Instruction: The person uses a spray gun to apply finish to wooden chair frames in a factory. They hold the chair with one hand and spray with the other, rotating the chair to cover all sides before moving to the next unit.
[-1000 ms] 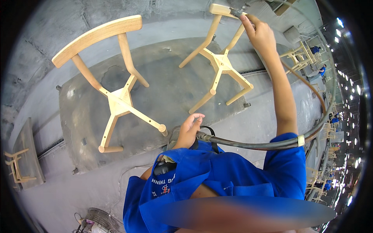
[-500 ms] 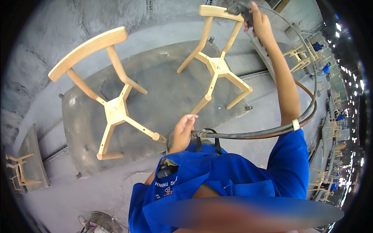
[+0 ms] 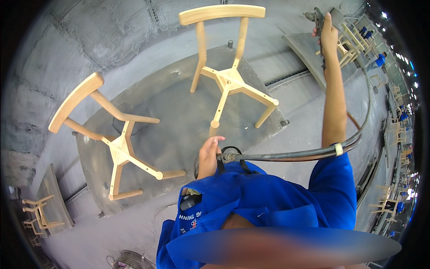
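Observation:
Two bare pale-wood chair frames stand on a grey board. The right chair frame (image 3: pixel 228 80) has a curved backrest; one of its legs runs down toward my left hand. My left hand (image 3: pixel 208 154) is low at centre with its fingers curled beside that leg's end. What it grips, if anything, is hidden. My right hand (image 3: pixel 329 38) is raised at the far right, closed round a dark spray gun (image 3: pixel 319 22). Twin hoses (image 3: pixel 286 155) run along my right arm and across my front to beside my left wrist. The left chair frame (image 3: pixel 121 150) stands farther off.
The dark grey board (image 3: pixel 161 103) under the chairs has short pegs at its corners. A dusty grey wall (image 3: pixel 94 45) rises behind. More chair frames stand on a board (image 3: pixel 53 210) at left and along the right, where other people in blue work. A round basket (image 3: pixel 130 260) sits lower left.
My right hand has swung right and slightly down with the spray gun, away from the right chair's backrest. Both chairs appear farther left as the view shifts. My left hand stays nearly in place.

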`<state>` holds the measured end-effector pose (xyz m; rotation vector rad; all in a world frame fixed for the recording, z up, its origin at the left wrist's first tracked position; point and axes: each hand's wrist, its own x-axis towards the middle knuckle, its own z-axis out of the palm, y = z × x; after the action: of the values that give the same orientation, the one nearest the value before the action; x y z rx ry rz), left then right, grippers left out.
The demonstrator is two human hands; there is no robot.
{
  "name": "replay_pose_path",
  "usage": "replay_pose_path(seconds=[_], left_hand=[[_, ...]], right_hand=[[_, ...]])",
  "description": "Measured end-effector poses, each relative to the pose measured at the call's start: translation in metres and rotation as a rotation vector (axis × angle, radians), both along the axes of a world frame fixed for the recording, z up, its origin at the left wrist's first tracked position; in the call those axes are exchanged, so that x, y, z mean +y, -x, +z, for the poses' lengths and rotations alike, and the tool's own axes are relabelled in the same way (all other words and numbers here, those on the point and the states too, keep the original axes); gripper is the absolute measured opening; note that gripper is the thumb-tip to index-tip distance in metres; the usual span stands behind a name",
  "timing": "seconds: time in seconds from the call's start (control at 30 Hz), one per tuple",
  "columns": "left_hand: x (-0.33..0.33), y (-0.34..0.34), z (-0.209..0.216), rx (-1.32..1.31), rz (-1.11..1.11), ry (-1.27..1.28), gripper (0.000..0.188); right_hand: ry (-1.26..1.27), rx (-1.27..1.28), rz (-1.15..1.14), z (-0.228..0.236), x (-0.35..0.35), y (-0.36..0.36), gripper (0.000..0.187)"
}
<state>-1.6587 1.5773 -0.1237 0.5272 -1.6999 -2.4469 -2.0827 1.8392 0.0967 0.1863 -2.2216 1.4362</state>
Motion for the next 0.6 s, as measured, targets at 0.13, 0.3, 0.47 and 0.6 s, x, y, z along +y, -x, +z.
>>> replay_pose_path(seconds=[0.13,0.3,0.47,0.6], left_hand=[[0.021,0.012,0.001,-0.043,-0.016,0.115,0.039],[0.034,0.022,0.000,-0.083,-0.119,0.139,0.039],[0.046,0.030,-0.008,-0.109,-0.204,0.118,0.039],[0.051,0.031,-0.016,-0.137,-0.302,0.194,0.041]], right_hand=[[0.365,-0.134,0.077,-0.059,0.036,-0.005,0.075],[0.529,-0.358,0.072,-0.112,0.072,-0.018,0.075],[0.875,-0.288,0.288,-0.117,0.116,-0.037,0.090],[0.876,-0.326,0.167,-0.147,0.126,-0.081,0.088]])
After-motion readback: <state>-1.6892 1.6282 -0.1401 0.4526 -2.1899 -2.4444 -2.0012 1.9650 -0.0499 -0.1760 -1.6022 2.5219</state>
